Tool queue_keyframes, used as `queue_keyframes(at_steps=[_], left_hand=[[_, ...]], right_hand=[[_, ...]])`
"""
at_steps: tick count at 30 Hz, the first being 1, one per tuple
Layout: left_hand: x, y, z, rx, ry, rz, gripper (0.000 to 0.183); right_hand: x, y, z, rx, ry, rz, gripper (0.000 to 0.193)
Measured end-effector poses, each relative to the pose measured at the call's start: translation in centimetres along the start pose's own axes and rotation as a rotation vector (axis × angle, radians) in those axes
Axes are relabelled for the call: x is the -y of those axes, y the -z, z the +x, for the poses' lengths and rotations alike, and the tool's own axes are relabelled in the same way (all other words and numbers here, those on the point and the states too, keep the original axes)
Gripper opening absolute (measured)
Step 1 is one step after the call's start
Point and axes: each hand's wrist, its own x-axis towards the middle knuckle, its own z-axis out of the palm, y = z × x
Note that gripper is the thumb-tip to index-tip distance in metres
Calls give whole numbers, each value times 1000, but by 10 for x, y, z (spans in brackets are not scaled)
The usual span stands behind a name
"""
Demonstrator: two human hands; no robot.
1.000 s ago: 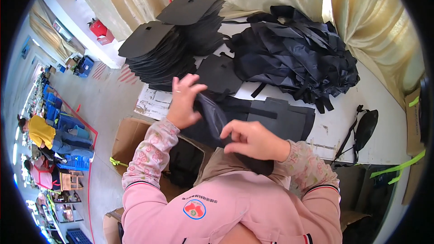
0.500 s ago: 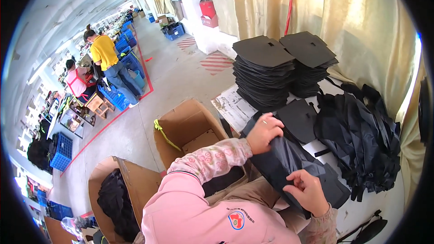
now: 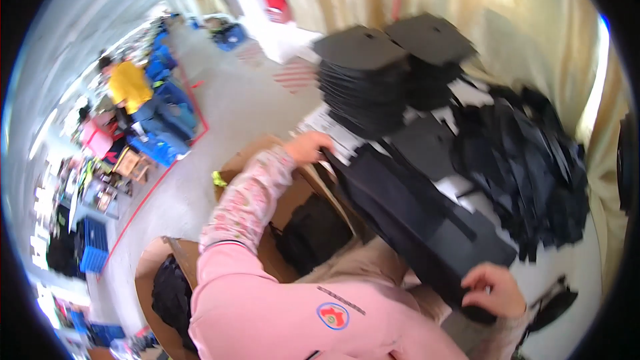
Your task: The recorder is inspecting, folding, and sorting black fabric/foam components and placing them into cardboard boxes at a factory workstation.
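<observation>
One corner of the black cloth (image 3: 400, 203) is pinched in the left hand (image 3: 311, 148), farther from the right hand (image 3: 499, 291) than before in the head view. The right fingers curl at its other end; I can't tell if they pinch. It slants along the table's (image 3: 568, 268) front edge, near the cardboard box (image 3: 293, 199). Grey floor (image 3: 243, 110) spreads beyond.

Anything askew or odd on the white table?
Mostly the loose heap of black fabric pieces: it lies jumbled beside neat stacks of dark grey flat panels. No spill shows; blur would hide finer damage.

R hand (image 3: 495, 291) blurry (sleeve (image 3: 501, 340) partly off btm)
</observation>
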Motion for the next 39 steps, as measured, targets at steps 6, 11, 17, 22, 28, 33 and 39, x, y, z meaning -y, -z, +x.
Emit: queue_keyframes(at_steps=[6,11,17,22,28,33,39], left_hand=[[-14,8,48,568,301,-26,40],[-9,-59,122,717,379,-17,47],[-2,-93,156,790,519,136,76],[3,-105,163,745,541,180,76],[37,-92,142,579,769,-39,40],[26,-70,144,638,695,-168,22],[-93,-41,168,584,285,-456,28]], right_hand=[[-69,38,17,-305,-6,-198,26],[-156,58,24,-523,-86,-434,25],[-155,36,35,-697,-138,-1015,37],[-153,-22,50,-461,135,-924,71],[-173,-29,52,-370,69,-1004,80],[-167,-28,51,-318,44,-967,79],[-86,-8,93,-444,156,-354,61]])
